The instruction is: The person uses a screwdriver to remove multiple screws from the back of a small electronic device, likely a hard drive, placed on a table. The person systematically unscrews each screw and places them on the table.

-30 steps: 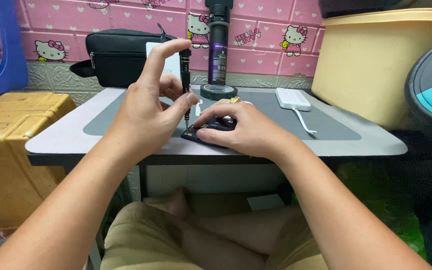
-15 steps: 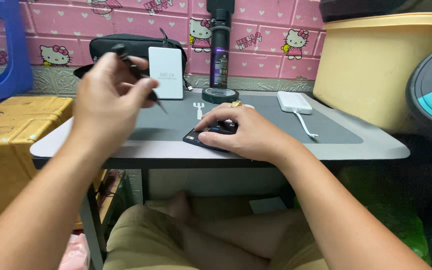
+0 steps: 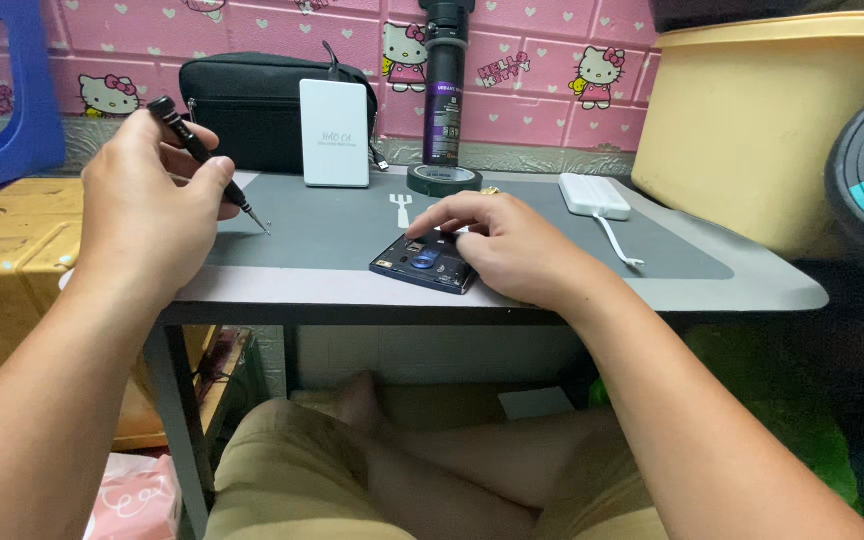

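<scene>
While the left hand (image 3: 147,205) is closing its fingers around a slim black screwdriver (image 3: 204,160), the tool is slanting down to the right of that hand, its fine tip hanging just above the left part of the grey mat (image 3: 352,225). Whether the tip is touching the mat cannot be told. A tiny pale speck is lying on the mat just beside the tip, too small to identify.

The right hand (image 3: 507,245) is resting palm down near the front edge of the mat, its fingers spread and pressing on an opened dark phone (image 3: 424,265), which is lying flat with its inner parts facing up. The two hands are staying well apart, each busy with its own thing.

Toward the back of the mat, a white rectangular device (image 3: 334,133) is standing upright, leaning against a black pouch (image 3: 242,100) behind it. A roll of black tape (image 3: 444,180) is sitting at the mat's back edge with a dark cylindrical bottle (image 3: 444,90) standing just behind it. On the right part of the mat, a white flat box (image 3: 594,195) is trailing a white cable (image 3: 617,240). Beyond the mat's right end, a large yellow tub (image 3: 762,120) is standing.
</scene>
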